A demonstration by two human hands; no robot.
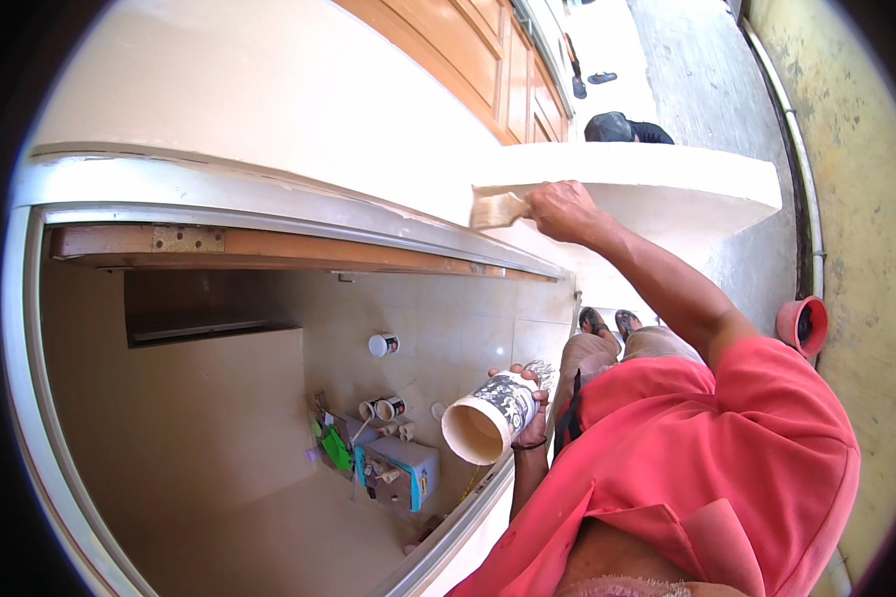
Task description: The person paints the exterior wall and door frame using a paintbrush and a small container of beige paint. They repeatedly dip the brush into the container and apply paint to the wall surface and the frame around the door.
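Observation:
My right hand [567,211] is closed round the handle of a wide, flat paintbrush [496,210]. The brush's pale bristles are at the white wall [398,129], close above the metal door frame and beside a white ledge [657,167]. Lower down, my left hand [533,408] grips a round tub [508,403] with a black-and-white patterned outside. Its mouth is tilted toward me, and a cream-coloured inside shows. Fingers wrap its side; part of that hand is hidden behind the tub.
Through the metal-framed doorway [269,207], a tiled floor holds several small tubs [383,344], a grey-and-blue box [413,468] and a green item [336,448]. A person in a dark cap [609,127] is beyond the ledge. At the right stands a red bucket [799,324] near a pipe [804,179].

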